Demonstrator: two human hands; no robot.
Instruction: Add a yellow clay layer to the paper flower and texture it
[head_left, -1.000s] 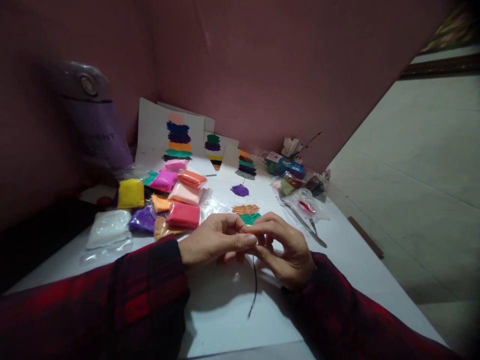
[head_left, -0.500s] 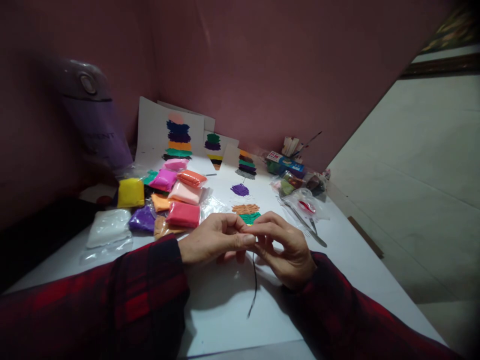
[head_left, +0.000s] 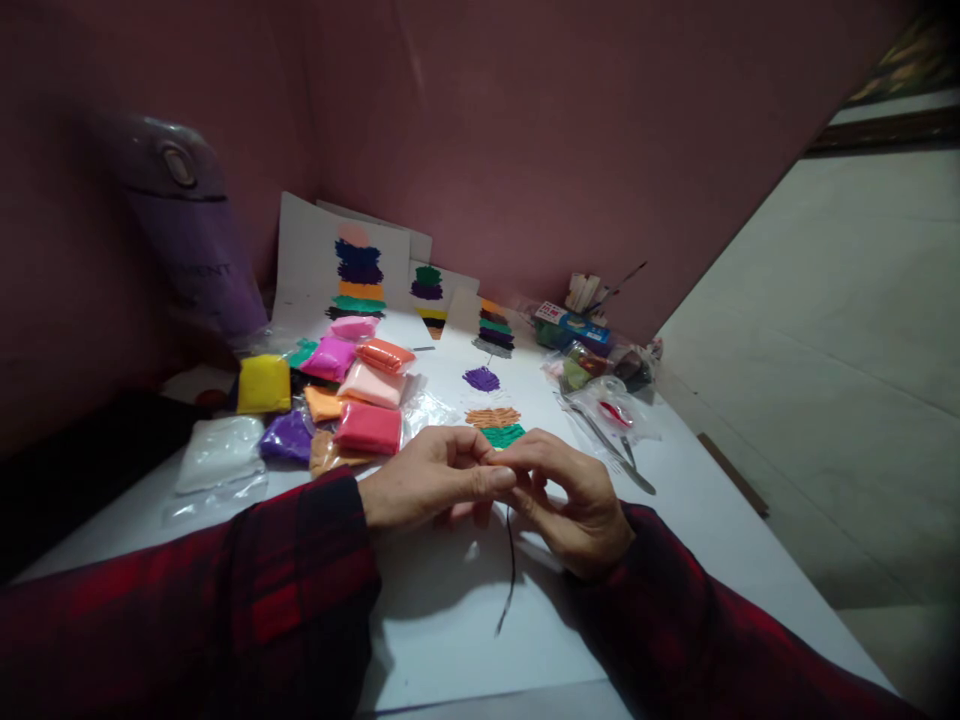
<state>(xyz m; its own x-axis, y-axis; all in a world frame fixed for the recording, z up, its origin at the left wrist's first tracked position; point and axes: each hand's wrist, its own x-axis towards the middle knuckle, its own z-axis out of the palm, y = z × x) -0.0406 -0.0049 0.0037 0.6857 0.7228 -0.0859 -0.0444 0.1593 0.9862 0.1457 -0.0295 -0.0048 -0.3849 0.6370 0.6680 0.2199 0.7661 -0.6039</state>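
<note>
My left hand (head_left: 442,478) and my right hand (head_left: 570,500) meet at their fingertips over the white sheet. Both are closed in a pinch, thumbs against fingers. From between the fingertips hangs a thin black strand (head_left: 512,570), its lower end bent slightly left above the paper. The part of it inside the fingers is hidden. Just beyond the hands, ridged bands of orange clay (head_left: 493,418) and green clay (head_left: 502,436) lie on the sheet, with a purple clay patch (head_left: 481,379) farther back. My hands cover whatever lies nearer on that sheet.
Bagged clay blocks, among them a red one (head_left: 369,427) and a white one (head_left: 221,455), crowd the left. A purple bottle (head_left: 191,240) stands behind them. Cards with coloured bands (head_left: 360,290) lean at the wall. Metal tools (head_left: 611,445) and a blue box (head_left: 574,325) lie right.
The view has shifted very slightly. Both hands keep their pinch, and the black strand hangs almost as before.
</note>
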